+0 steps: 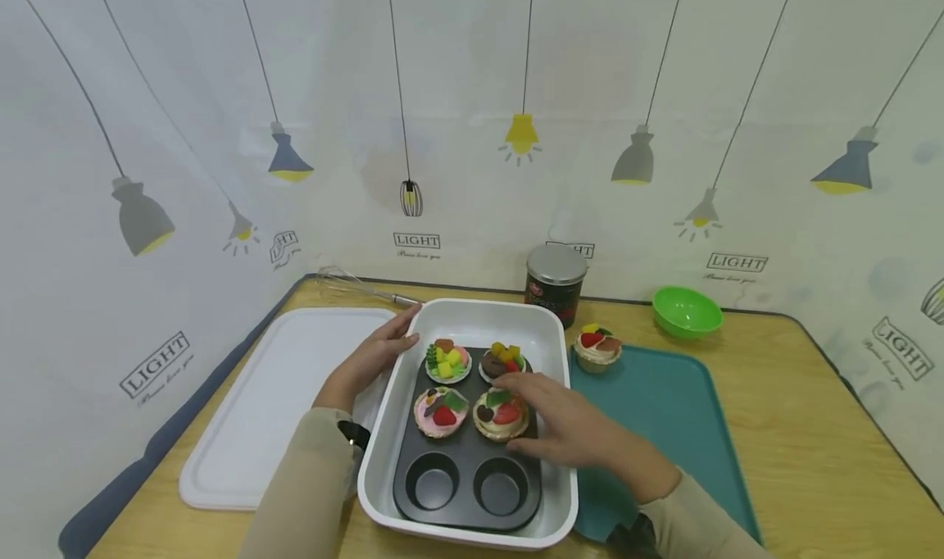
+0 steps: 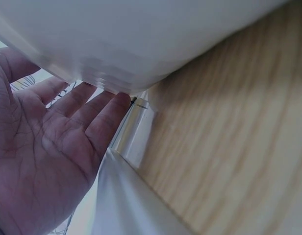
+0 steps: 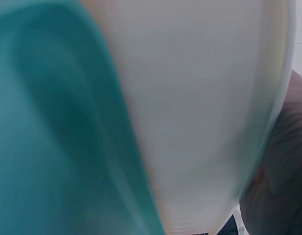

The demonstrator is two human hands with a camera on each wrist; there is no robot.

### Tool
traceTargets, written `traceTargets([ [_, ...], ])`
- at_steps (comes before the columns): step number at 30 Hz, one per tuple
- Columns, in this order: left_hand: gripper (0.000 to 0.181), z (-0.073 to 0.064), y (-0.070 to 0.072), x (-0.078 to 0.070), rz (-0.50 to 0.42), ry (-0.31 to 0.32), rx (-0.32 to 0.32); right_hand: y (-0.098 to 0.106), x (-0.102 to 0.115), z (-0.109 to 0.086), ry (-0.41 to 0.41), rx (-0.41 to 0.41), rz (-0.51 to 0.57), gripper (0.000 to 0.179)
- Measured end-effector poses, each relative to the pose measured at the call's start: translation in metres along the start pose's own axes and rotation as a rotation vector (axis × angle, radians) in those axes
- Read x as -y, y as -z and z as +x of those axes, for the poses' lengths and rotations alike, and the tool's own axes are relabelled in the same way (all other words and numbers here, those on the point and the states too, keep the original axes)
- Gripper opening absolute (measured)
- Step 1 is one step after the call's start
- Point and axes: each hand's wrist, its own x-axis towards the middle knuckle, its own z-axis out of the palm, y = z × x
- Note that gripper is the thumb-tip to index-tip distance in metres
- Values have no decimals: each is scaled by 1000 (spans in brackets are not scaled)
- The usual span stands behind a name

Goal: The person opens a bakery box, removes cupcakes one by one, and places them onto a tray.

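Note:
A white rectangular baking dish (image 1: 556, 493) holds a dark muffin tin (image 1: 468, 461). Four of its cups bear toy fruit tarts, among them a pink one (image 1: 441, 412) and a yellow-topped one (image 1: 447, 362); the two near cups are empty. My left hand (image 1: 372, 362) rests against the dish's upper left side, and its fairly straight fingers (image 2: 99, 107) touch the outer wall under the rim. Over the tin, my right hand (image 1: 571, 424) pinches a cream tart with strawberry (image 1: 505, 414), thumb at its near edge, fingertips at its far edge. A chocolate tart (image 1: 497, 364) sits just beyond those fingers.
To the left lies a white tray (image 1: 273, 403); a teal tray (image 1: 664, 428) lies to the right, with another tart (image 1: 597, 348) at its far corner. Along the back stand a whisk (image 1: 361, 287), a dark canister (image 1: 555, 284) and a green bowl (image 1: 686, 313).

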Motion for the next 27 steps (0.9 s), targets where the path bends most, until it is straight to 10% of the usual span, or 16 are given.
traceTargets([
  [27,66,0,-2,-1,32,-26,-6,-9,9,5,-205,39,-190,75],
])
